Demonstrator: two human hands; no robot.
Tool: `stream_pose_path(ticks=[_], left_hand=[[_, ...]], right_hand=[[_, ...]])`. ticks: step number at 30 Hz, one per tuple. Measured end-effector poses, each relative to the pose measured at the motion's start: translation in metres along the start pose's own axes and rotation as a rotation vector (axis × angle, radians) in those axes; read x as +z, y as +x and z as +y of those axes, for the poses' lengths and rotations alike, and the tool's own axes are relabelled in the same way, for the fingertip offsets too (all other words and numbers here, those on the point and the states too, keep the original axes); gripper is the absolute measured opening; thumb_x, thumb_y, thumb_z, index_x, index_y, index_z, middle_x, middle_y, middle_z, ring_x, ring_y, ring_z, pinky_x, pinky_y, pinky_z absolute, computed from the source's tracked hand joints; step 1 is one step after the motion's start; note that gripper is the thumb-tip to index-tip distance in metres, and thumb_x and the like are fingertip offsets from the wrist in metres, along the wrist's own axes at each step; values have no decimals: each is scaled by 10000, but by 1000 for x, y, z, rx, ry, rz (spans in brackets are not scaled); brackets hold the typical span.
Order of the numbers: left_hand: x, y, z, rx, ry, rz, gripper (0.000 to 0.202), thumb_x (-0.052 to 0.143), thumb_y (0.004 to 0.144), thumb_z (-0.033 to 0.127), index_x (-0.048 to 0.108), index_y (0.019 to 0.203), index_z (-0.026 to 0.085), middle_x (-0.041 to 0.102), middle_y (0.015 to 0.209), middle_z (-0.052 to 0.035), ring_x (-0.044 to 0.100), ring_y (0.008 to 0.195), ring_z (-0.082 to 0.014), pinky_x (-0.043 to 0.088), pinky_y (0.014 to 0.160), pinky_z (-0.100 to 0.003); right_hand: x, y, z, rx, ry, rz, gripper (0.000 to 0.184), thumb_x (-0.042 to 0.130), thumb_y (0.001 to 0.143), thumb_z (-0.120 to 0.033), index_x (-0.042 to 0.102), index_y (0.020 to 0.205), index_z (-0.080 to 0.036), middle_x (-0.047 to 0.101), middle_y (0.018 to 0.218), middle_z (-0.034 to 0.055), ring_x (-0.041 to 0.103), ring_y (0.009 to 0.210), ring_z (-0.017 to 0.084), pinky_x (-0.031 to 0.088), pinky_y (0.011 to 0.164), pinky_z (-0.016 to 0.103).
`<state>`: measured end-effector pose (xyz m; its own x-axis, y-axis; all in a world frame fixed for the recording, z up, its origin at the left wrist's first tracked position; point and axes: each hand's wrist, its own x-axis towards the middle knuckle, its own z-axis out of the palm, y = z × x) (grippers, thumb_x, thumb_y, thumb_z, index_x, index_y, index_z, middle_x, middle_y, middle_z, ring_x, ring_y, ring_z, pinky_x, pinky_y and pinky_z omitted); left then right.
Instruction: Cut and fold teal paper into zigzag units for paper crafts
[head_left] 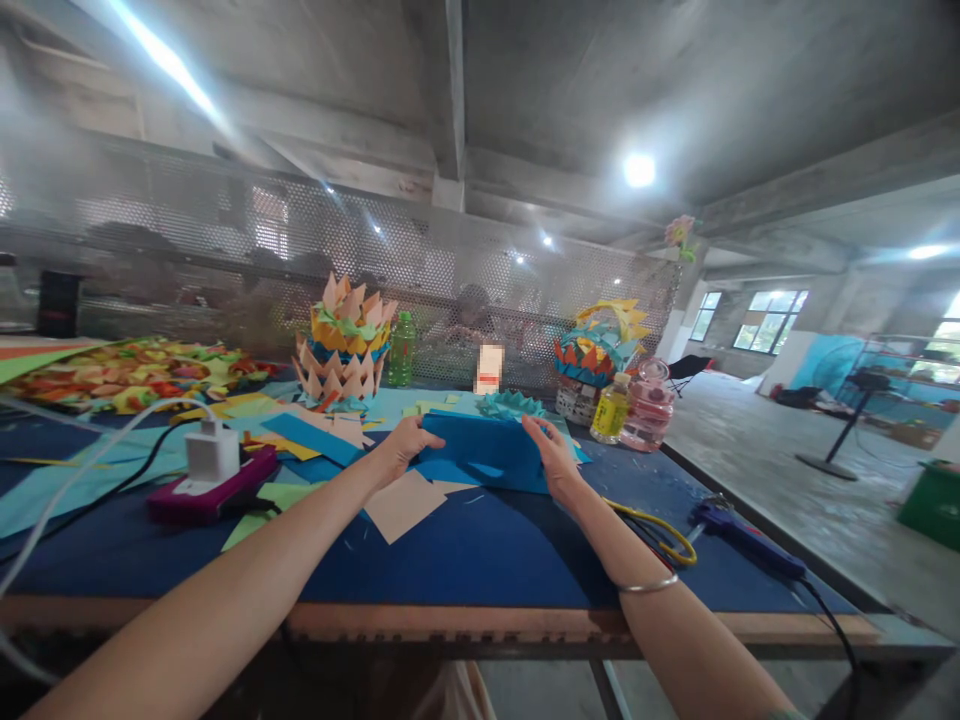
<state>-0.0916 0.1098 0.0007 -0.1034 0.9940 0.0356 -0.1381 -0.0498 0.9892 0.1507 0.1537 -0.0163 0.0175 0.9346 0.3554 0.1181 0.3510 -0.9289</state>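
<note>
A blue sheet (484, 445) is held up at its two ends over the table, bent or folded along its length; paper or felt, I cannot tell which. My left hand (403, 448) pinches the left end with the thumb on the near side. At the right end, my right hand (555, 456) grips the edge with thumb and fingers. Just behind the sheet sits a teal pointed-petal piece (514, 404), partly hidden by it. A beige square (406, 506) lies on the table in front of my left hand, beside flat blue strips (311, 438).
Layered petal pieces (343, 345) stand at the back left, more (600, 340) at the back right. Bottles (611, 408) stand nearby. A glue gun (750, 540) lies right, a purple power strip (214, 488) left. Colourful scraps (142, 375) are heaped far left.
</note>
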Motion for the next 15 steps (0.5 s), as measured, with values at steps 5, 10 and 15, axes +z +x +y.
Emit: stream_pose_path(ticks=[5,10,15], left_hand=[[0,1,-1,18,14,-16,314,771,415,104,694,716,143,724,667,-63,689,662,-263,553,675,-393],[1,-1,-1,22,43,-39,259,765,486,146,716,740,153,750,764,-83,705,770,-278,553,748,-396],[0,-1,-3,30,89,-14,140,755,527,166,683,647,158,731,700,-69,682,675,-239,545,695,-372]], right_hand=[[-2,3,-1,81,70,37,432,632,654,-587,680,865,-213,701,893,46,607,868,254,471,713,340],[-3,-2,-9,49,60,15,382,599,717,-583,684,813,-224,690,904,40,587,886,249,458,771,359],[-2,-6,-8,11,74,-75,452,704,653,-618,674,867,-221,647,733,-1,576,743,220,445,707,343]])
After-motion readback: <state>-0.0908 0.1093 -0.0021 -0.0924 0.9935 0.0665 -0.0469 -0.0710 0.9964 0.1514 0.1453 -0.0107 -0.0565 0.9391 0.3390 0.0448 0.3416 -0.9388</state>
